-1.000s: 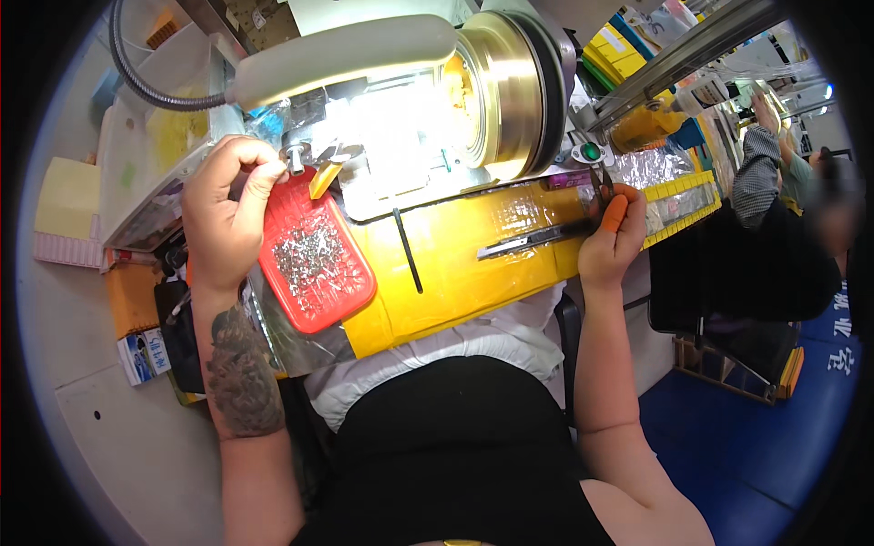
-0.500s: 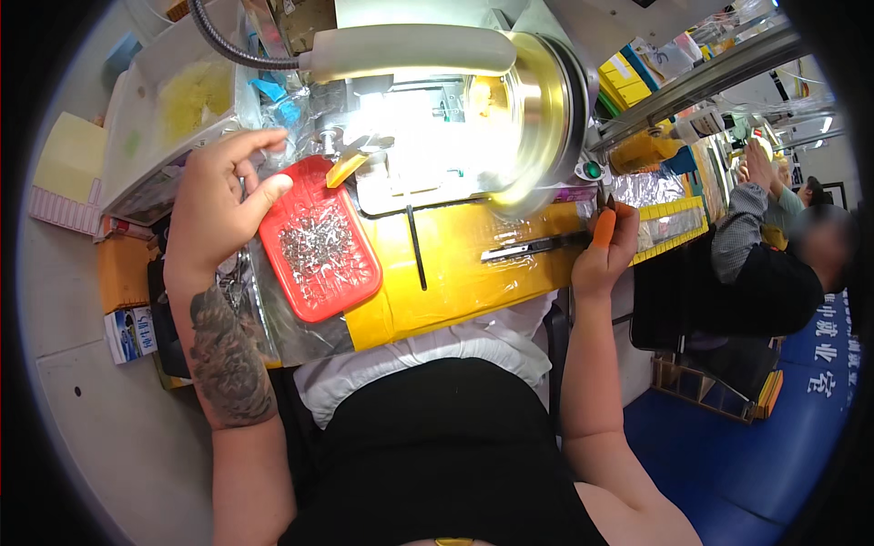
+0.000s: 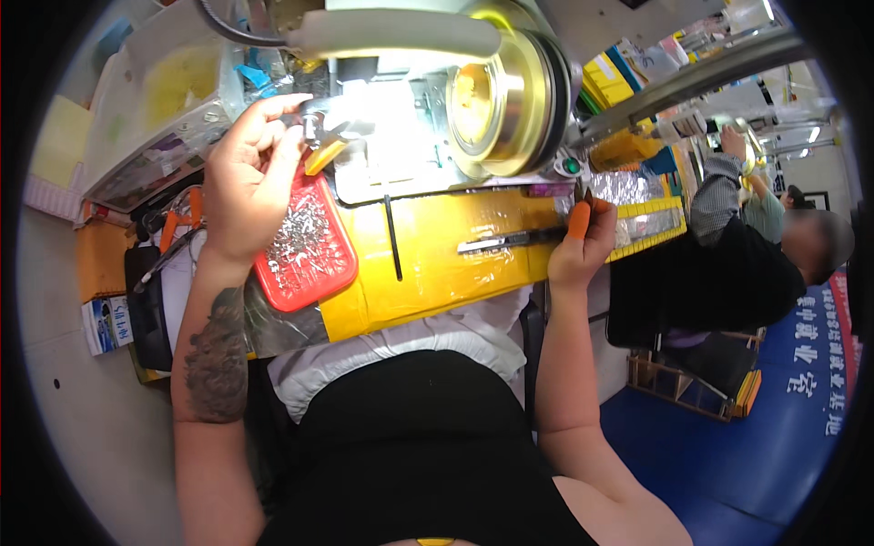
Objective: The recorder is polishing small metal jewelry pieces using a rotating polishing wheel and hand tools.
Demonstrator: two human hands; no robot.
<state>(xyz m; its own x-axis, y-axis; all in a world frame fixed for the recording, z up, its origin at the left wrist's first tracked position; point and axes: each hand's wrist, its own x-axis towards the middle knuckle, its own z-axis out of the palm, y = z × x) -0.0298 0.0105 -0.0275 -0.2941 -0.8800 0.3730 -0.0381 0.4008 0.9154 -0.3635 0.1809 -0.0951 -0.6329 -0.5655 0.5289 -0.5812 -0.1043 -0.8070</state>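
- Nearest, a white cloth, soft and creased, meets the front edge of the counter, whose yellow covering looks glossy and wrinkled.
- The red tray, rectangular with rounded corners, lies left of the yellow covering; small shiny metal parts are heaped in it.
- A band of yellow surface separates the thin black rod, its long axis running away from the body, from the knife, which lies sideways, tip to the left.
- The right hand, 1 finger capped in orange, pinches a dark pointed tool near the counter's right part, tips pointing away from the body.
- Over the tray's far end, the left hand bends thumb and fingers toward a round metal fitting; whether it grips, I cannot tell.
- Beyond, a pale lamp arm spans a brightly lit plate, beside a brass-coloured ring.
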